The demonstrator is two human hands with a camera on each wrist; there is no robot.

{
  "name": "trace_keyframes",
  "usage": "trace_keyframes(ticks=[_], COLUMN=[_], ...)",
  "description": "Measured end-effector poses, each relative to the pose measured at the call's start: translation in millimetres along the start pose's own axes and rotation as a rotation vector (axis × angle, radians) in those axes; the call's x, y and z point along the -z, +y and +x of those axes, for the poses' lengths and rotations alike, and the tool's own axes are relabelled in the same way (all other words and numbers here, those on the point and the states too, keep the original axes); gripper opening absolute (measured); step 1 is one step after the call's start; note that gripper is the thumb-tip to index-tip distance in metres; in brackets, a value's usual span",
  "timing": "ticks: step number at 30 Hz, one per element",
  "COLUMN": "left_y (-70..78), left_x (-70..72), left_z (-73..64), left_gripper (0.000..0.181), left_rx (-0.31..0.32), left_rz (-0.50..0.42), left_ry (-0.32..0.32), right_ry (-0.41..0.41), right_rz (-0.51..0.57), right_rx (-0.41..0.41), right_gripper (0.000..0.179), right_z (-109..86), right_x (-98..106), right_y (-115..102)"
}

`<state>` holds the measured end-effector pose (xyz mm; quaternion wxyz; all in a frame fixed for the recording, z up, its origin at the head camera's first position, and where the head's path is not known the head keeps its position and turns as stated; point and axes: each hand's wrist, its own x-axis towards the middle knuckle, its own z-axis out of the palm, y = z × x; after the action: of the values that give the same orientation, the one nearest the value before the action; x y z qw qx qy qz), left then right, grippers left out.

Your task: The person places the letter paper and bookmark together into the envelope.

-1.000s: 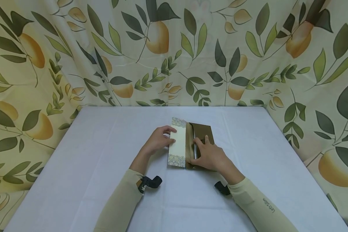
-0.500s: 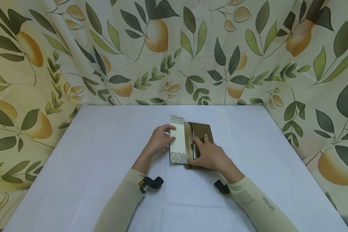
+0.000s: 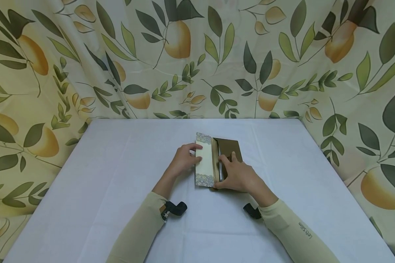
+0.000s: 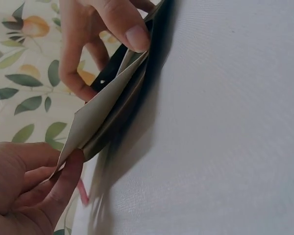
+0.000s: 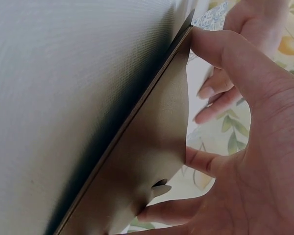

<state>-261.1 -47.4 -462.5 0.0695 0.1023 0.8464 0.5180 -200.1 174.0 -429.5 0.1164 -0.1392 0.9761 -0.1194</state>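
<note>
My left hand (image 3: 184, 159) pinches the left edge of a cream card (image 3: 204, 160) with blue lace-like patterned bands at its two ends. In the left wrist view the card (image 4: 95, 115) is tilted, its far edge at the mouth of a brown envelope. This brown envelope (image 3: 229, 144) lies on the table just right of the card, in the head view. My right hand (image 3: 240, 177) grips it near its opening, thumb at the near edge and fingers spread over the top. The right wrist view shows the envelope's brown face (image 5: 152, 122), with a small cut-out flap (image 5: 160, 188).
A white cloth covers the table (image 3: 135, 175). Behind and at the sides hangs a curtain (image 3: 191, 73) printed with fruit and leaves. Each wrist wears a small black camera, such as the left wrist camera (image 3: 176, 208).
My left hand has shifted slightly right with the card, which was lifted half a second ago and now sits lower, closer over the envelope's mouth. My right hand stays nearly still.
</note>
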Motion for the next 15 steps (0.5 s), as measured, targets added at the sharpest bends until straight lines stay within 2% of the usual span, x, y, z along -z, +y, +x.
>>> trace_keyframes(ticks=[8, 15], left_y=[-1.3, -0.4], left_x=[-1.6, -2.3], left_z=[-0.4, 0.0], left_gripper=[0.036, 0.037], left_rx=[0.016, 0.033], left_rz=[-0.033, -0.023], left_ry=[-0.018, -0.037], right_ry=[-0.008, -0.009], right_rz=[-0.007, 0.003], right_rx=[0.001, 0.005], right_gripper=[0.107, 0.106], right_z=[-1.5, -1.7], right_x=[0.2, 1.0], right_y=[-0.8, -2.4])
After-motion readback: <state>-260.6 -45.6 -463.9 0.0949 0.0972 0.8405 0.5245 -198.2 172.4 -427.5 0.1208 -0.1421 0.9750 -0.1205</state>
